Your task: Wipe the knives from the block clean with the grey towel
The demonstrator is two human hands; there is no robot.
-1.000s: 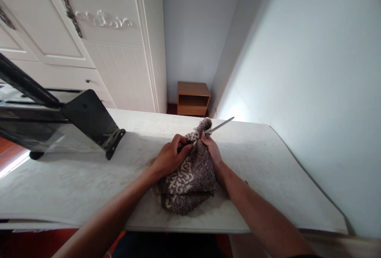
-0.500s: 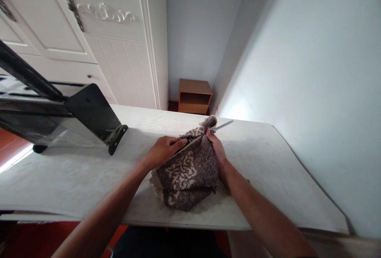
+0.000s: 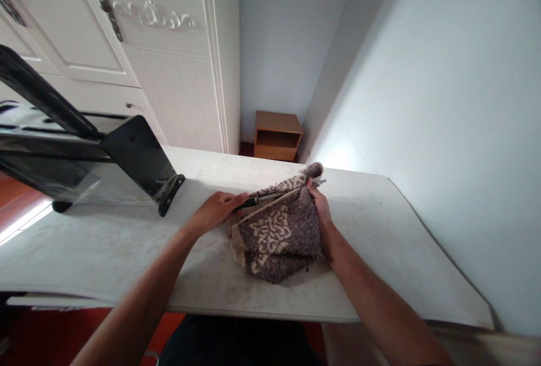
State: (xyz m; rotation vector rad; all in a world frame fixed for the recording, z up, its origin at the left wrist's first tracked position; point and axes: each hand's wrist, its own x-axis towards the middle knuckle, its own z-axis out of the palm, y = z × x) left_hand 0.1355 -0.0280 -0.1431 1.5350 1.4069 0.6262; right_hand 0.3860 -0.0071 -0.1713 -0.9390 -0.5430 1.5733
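Note:
My left hand [image 3: 214,213] is closed on the black handle of a knife [image 3: 250,202]. The blade runs to the right through a fold of a brown and cream patterned towel [image 3: 270,232], and a short piece of the tip pokes out past the far end. Fingers of my right hand [image 3: 320,208] pinch the towel around the blade near that tip. Most of the blade is hidden by the cloth. The towel's lower part hangs just over or rests on the white tabletop; I cannot tell which.
A black rack with slots and clear sides [image 3: 135,146] stands at the left of the white table [image 3: 203,270]. A pale wall [image 3: 443,101] borders the table's right side. Beyond the far edge are a small brown cabinet [image 3: 276,124] and a white wardrobe [image 3: 177,90].
My left hand has drawn back a little, and more of the handle shows. The towel and my right hand have shifted right, so less of the blade sticks out past the cloth.

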